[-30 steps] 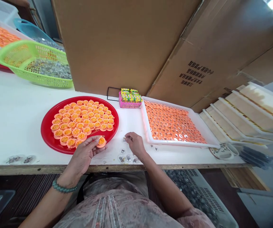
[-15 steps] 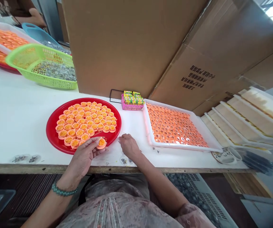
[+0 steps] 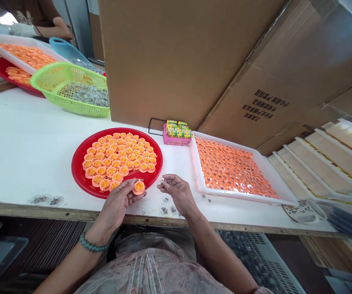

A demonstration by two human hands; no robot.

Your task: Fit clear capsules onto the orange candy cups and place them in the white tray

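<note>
Where the orange piece [image 3: 139, 187] sits: while the left hand [image 3: 119, 202] grips it, it faces the camera near the front right rim of the round red tray [image 3: 77, 173].
Its form: small and round, like a tiny cup on a saucer, with a flat outer edge around a raised ring.
Its colour: light orange outside, with a patterned yellow-orange centre; the finer detail is too small to read.
Left hand: closed on the piece, thumb on its left side and fingers beneath; a green bead bracelet [image 3: 93, 246] circles the wrist.
Right hand [image 3: 178, 194]: thumb and fingertips pinched around 1 small bit [image 3: 162, 181], partly clear and dark, its shape unclear; the hand is apart from the orange piece.
Red tray: many matching pieces, mostly face up, some overlapping, with bare red along the front right.
Clear discs [image 3: 164, 210]: on the white desk [image 3: 19, 163] just beside the right hand, dark specks showing in them.
White tray [image 3: 198, 179]: to the right, filled with orange pieces with dark centres, some glinting.
Pink basket [image 3: 176, 141]: behind the hands, holding yellow-and-green packets.
</note>
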